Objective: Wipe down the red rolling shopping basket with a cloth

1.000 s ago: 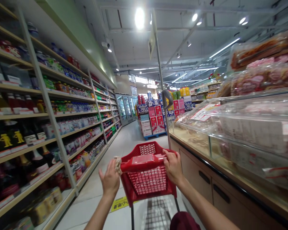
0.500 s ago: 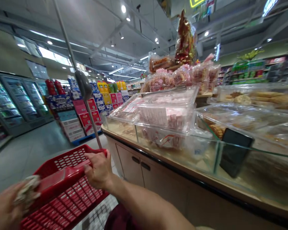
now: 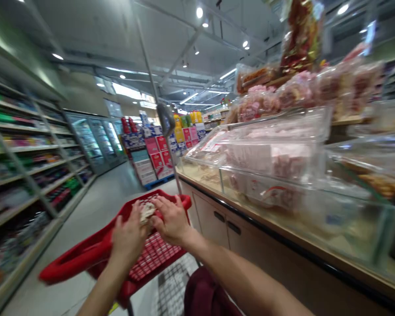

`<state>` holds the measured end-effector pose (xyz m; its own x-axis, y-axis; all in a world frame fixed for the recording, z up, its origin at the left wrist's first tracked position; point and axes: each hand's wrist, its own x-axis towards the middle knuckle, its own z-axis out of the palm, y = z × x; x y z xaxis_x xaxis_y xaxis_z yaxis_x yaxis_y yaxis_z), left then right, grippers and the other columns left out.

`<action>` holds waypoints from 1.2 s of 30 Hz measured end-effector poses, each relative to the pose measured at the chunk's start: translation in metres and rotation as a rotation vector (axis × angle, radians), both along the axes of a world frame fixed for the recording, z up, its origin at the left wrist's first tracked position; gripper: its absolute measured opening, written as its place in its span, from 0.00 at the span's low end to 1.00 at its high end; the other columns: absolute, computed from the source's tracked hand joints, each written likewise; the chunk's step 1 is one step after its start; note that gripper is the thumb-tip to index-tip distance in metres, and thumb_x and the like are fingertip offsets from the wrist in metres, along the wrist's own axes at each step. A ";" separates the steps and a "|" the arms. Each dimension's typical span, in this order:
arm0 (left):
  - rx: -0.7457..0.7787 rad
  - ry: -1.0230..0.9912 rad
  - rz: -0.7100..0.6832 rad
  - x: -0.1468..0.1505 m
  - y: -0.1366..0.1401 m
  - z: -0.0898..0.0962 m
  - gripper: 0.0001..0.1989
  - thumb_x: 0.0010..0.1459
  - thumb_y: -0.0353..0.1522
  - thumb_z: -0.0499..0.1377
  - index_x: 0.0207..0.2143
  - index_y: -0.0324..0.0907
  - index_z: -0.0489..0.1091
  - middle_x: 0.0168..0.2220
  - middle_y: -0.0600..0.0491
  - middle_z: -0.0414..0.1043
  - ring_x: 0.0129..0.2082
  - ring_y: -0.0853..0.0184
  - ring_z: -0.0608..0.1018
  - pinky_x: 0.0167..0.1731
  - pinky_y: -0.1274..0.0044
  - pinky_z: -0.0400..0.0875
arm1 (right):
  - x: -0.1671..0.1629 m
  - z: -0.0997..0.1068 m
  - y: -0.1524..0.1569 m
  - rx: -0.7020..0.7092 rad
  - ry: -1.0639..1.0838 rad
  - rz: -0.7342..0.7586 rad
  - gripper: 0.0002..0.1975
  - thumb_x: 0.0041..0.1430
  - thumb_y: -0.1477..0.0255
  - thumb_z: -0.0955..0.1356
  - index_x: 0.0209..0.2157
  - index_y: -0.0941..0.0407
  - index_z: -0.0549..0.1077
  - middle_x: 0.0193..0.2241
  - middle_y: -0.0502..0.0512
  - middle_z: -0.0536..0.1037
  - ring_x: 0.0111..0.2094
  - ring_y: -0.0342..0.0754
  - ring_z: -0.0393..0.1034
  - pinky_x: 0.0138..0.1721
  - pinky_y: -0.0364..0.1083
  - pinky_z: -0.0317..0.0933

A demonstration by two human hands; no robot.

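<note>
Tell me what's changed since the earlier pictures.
The left hand has moved right, away from the left end of the red cart, bringing the pale crumpled item close to the right hand. I can't tell whether either hand grips the handle. The view has turned right since the first picture. The stacked boxes stand as before.

Aisle: floor (image 3: 108, 188) runs open between the shelves (image 3: 49, 169) and the red cart (image 3: 75, 261).
Cart: its rim juts leftward across any low reach to that side.
Pole (image 3: 148, 66): rises near the cart's far end, with stacked cartons (image 3: 155, 153) behind.
Table (image 3: 209, 206): glass wall (image 3: 352, 228) bars low reaches; over its edge, plastic tubs (image 3: 250, 160) stand in the way.
</note>
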<state>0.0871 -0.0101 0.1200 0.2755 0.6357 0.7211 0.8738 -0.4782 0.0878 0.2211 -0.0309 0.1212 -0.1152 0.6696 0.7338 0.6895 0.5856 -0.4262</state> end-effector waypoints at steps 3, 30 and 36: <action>-0.121 0.105 0.137 -0.035 -0.005 0.005 0.29 0.51 0.38 0.50 0.55 0.39 0.51 0.51 0.45 0.64 0.51 0.61 0.66 0.50 0.64 0.57 | -0.019 0.007 0.006 -0.005 -0.065 0.112 0.19 0.58 0.66 0.57 0.51 0.53 0.60 0.51 0.54 0.66 0.51 0.47 0.58 0.52 0.51 0.48; -0.045 0.235 0.320 -0.136 -0.068 -0.017 0.23 0.53 0.43 0.51 0.47 0.38 0.62 0.40 0.47 0.72 0.40 0.61 0.71 0.44 0.66 0.58 | -0.025 -0.028 0.000 0.284 -0.031 0.135 0.11 0.58 0.73 0.58 0.40 0.54 0.69 0.43 0.54 0.73 0.47 0.46 0.63 0.51 0.51 0.48; 0.068 0.266 0.279 -0.146 -0.078 -0.024 0.23 0.54 0.43 0.50 0.48 0.40 0.61 0.40 0.48 0.72 0.40 0.61 0.72 0.51 0.61 0.46 | 0.015 -0.024 0.010 0.187 -0.192 0.261 0.14 0.57 0.72 0.60 0.45 0.51 0.67 0.45 0.53 0.71 0.47 0.46 0.63 0.52 0.53 0.45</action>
<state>-0.0590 -0.0886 0.0965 0.2820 0.6657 0.6909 0.9590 -0.2162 -0.1831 0.2365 -0.0211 0.0969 -0.4118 0.4560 0.7890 0.5637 0.8078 -0.1726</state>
